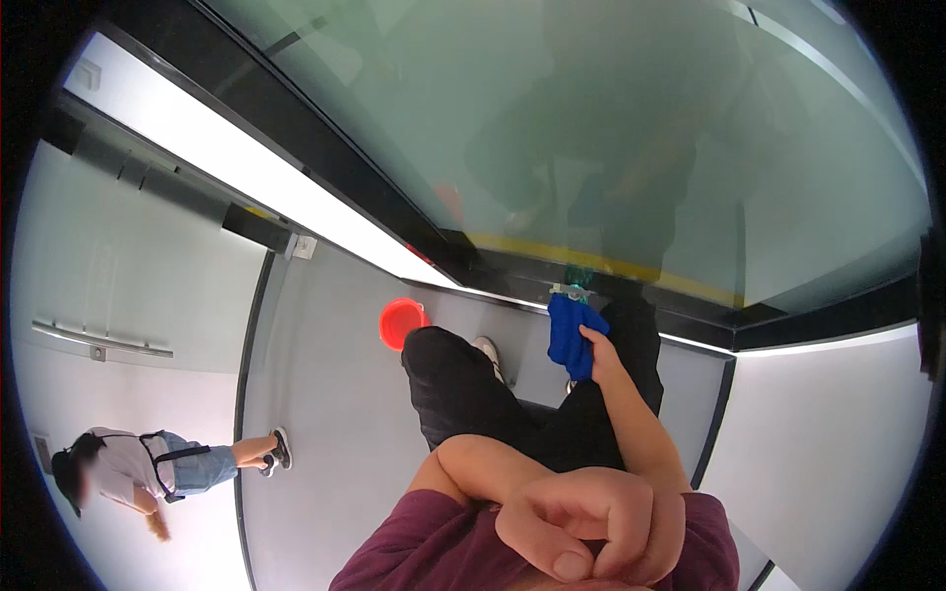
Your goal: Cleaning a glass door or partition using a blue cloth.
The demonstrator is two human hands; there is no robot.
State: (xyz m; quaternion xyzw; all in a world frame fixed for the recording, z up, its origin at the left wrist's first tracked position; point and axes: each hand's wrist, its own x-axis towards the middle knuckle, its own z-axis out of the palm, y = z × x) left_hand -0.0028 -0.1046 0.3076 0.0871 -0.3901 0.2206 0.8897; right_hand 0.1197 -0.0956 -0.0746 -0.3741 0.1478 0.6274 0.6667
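A crumpled blue cloth [569, 336] is held in my right hand [604, 356], between my black-trousered knees. The cloth's upper end meets or overlaps a small metal fitting [570, 290] on the black lower frame of a large glass panel [591, 148]; whether they touch I cannot tell. Something green shows beside the fitting. My left hand [591, 517] is large and close to the camera, in front of my maroon shirt, with its fingers curled in loosely and nothing visible in them.
A red bucket [403, 323] stands on the grey floor [332, 399], left of my knee. Black frame bars and a bright white strip [273, 170] run diagonally at upper left. At far left are a glass door with a metal handle [103, 341] and another person [148, 465] wearing denim shorts.
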